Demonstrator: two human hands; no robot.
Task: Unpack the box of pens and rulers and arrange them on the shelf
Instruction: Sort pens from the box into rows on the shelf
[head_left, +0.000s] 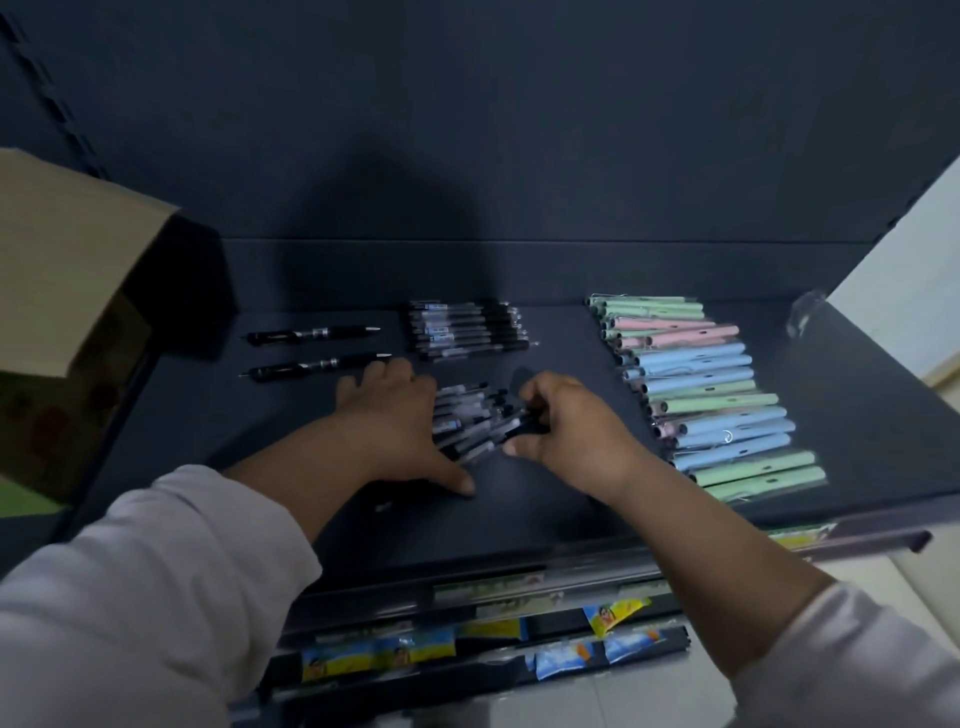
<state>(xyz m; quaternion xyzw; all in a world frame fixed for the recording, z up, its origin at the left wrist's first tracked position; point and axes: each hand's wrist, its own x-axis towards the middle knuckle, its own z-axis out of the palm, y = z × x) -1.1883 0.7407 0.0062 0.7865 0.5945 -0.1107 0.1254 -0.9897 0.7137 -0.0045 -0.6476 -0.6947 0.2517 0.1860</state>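
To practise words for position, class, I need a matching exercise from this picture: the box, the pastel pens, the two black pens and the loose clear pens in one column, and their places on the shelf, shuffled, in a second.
Things
1. box
2. pastel pens
3. two black pens
4. loose clear pens

Places
A. between the left hand and the right hand
B. far left end of the shelf
C. long row on the right
D. lying apart, left of the neat row of clear pens

Pairs: 1-B, 2-C, 3-D, 4-A
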